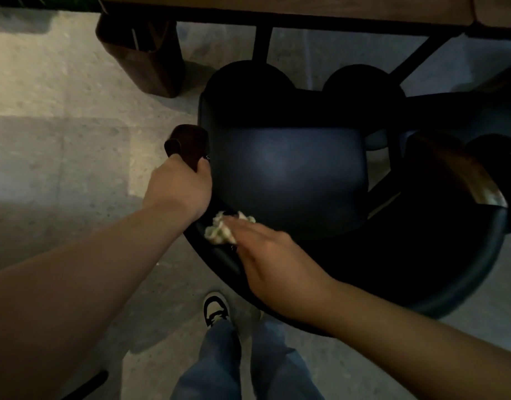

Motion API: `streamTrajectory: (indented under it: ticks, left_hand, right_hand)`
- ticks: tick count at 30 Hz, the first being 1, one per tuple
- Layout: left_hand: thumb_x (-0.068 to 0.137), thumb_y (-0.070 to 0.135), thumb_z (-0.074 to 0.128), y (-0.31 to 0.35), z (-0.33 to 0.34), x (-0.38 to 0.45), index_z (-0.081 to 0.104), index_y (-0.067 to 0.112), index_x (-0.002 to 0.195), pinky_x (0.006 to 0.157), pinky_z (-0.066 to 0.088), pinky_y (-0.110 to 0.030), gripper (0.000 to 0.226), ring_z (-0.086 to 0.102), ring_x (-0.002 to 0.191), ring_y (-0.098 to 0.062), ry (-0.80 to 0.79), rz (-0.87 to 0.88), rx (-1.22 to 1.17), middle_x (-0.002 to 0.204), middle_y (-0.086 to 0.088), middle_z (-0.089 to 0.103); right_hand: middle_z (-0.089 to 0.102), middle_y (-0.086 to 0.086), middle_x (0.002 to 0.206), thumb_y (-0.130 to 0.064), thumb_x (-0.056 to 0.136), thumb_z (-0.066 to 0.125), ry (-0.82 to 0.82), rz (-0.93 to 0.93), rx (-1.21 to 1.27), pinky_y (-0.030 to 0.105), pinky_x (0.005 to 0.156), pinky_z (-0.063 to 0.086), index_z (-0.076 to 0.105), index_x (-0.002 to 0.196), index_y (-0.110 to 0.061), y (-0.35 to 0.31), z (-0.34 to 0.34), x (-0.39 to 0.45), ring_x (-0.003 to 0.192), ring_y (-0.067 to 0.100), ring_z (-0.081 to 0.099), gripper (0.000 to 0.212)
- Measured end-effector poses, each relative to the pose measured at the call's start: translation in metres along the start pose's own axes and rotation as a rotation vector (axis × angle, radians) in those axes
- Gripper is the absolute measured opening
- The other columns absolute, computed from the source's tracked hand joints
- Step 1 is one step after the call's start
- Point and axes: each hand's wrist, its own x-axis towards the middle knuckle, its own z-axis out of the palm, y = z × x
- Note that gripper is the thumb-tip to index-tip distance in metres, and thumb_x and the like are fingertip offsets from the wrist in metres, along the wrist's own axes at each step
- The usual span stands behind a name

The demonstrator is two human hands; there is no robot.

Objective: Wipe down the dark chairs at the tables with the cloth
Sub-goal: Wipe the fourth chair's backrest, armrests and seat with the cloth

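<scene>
Wooden table [306, 10], grey stone floor [60, 140]

**Cloth on the chair's curved backrest**

A dark chair [288, 168] with a padded seat stands tucked toward a wooden table [277, 10]. The left hand [180, 187] grips the brown wooden end of the armrest [187, 145]. The right hand [273, 261] presses a crumpled pale cloth [222, 230] against the top of the curved backrest, just beside the left wrist. Below, blue jeans [219, 359] and a black-and-white sneaker [216, 308] stand on the grey speckled floor [60, 140].
</scene>
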Motion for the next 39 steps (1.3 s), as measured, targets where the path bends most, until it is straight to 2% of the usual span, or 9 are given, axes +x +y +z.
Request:
streamTrajectory:
  ticks: [2, 4, 12, 18, 23, 27, 34, 37, 39]
  left_hand:
    - [0.098, 0.046, 0.042, 0.001, 0.0, 0.0, 0.057, 0.006, 0.11, 0.063, 0.035, -0.032, 0.045, 0.046, 0.065, -0.021, 0.006, 0.002, 0.006, 0.089, -0.009, 0.054]
    - [0.098, 0.045, 0.042, 0.001, -0.001, -0.001, 0.058, 0.006, 0.109, 0.055, 0.031, -0.029, 0.043, 0.041, 0.058, -0.015, 0.004, 0.004, 0.0, 0.089, -0.009, 0.054]
    - [0.098, 0.045, 0.042, 0.002, -0.001, -0.002, 0.058, 0.006, 0.109, 0.051, 0.03, -0.027, 0.044, 0.045, 0.061, -0.016, 0.003, -0.001, 0.001, 0.087, -0.008, 0.054]
    - [0.098, 0.044, 0.042, 0.002, 0.0, 0.0, 0.057, 0.007, 0.111, 0.048, 0.025, -0.023, 0.042, 0.037, 0.057, -0.008, 0.01, 0.009, -0.011, 0.084, -0.004, 0.049]
    - [0.098, 0.045, 0.042, 0.002, 0.0, 0.0, 0.057, 0.006, 0.111, 0.056, 0.033, -0.029, 0.044, 0.042, 0.058, -0.014, -0.001, -0.004, 0.003, 0.085, -0.006, 0.052]
    - [0.097, 0.046, 0.042, 0.002, 0.001, 0.001, 0.058, 0.004, 0.111, 0.068, 0.036, -0.034, 0.048, 0.049, 0.077, -0.026, 0.01, 0.006, 0.031, 0.091, -0.012, 0.053]
    - [0.098, 0.044, 0.044, 0.006, -0.003, -0.005, 0.052, 0.0, 0.125, 0.076, 0.035, -0.034, 0.052, 0.056, 0.109, -0.04, 0.01, -0.008, 0.018, 0.121, -0.023, 0.058]
    - [0.097, 0.035, 0.049, 0.012, -0.01, -0.02, 0.04, 0.001, 0.137, 0.09, 0.041, -0.041, 0.054, 0.049, 0.122, -0.039, 0.035, 0.015, -0.009, 0.136, -0.022, 0.049]
    - [0.095, 0.028, 0.051, 0.017, -0.012, -0.032, 0.029, 0.002, 0.145, 0.106, 0.033, -0.046, 0.06, 0.033, 0.137, -0.038, 0.082, 0.15, 0.058, 0.153, -0.021, 0.029]
  right_hand:
    - [0.065, 0.017, 0.111, 0.0, 0.09, 0.045, -0.028, 0.133, -0.016, 0.029, 0.086, 0.044, 0.064, 0.107, -0.006, 0.012, 0.002, 0.016, 0.105, 0.031, 0.06, 0.026]
    - [0.066, 0.022, 0.101, -0.003, 0.088, 0.044, -0.094, 0.274, -0.08, 0.03, 0.075, 0.045, 0.064, 0.093, -0.002, 0.035, 0.006, 0.038, 0.097, 0.038, 0.062, 0.02]
    - [0.06, 0.025, 0.121, -0.019, 0.096, 0.047, -0.289, 0.598, -0.132, 0.031, 0.084, 0.044, 0.06, 0.114, 0.007, 0.108, 0.042, 0.103, 0.112, 0.035, 0.058, 0.034]
    - [0.063, 0.025, 0.111, -0.007, 0.09, 0.044, -0.294, 0.531, -0.102, 0.025, 0.073, 0.039, 0.062, 0.104, 0.004, 0.085, 0.024, 0.086, 0.102, 0.033, 0.062, 0.025]
    - [0.065, 0.02, 0.101, -0.003, 0.084, 0.043, -0.077, 0.277, -0.033, 0.025, 0.071, 0.04, 0.062, 0.098, -0.004, 0.027, 0.006, 0.034, 0.094, 0.033, 0.062, 0.024]
    - [0.064, 0.014, 0.092, -0.004, 0.091, 0.04, 0.07, 0.273, 0.113, 0.023, 0.067, 0.034, 0.063, 0.093, -0.007, 0.007, 0.004, 0.036, 0.091, 0.028, 0.059, 0.023]
    - [0.066, 0.021, 0.105, -0.008, 0.087, 0.044, -0.053, 0.263, -0.096, 0.035, 0.084, 0.049, 0.067, 0.1, -0.007, 0.024, -0.006, -0.017, 0.099, 0.036, 0.061, 0.027]
    - [0.067, 0.021, 0.095, -0.01, 0.089, 0.045, -0.106, 0.392, -0.181, 0.029, 0.071, 0.043, 0.063, 0.077, -0.005, 0.041, -0.025, -0.028, 0.094, 0.035, 0.062, 0.023]
    - [0.063, 0.021, 0.085, -0.013, 0.093, 0.045, -0.028, 0.423, -0.144, 0.026, 0.064, 0.033, 0.051, 0.064, -0.011, 0.036, -0.027, -0.012, 0.082, 0.027, 0.06, 0.03]
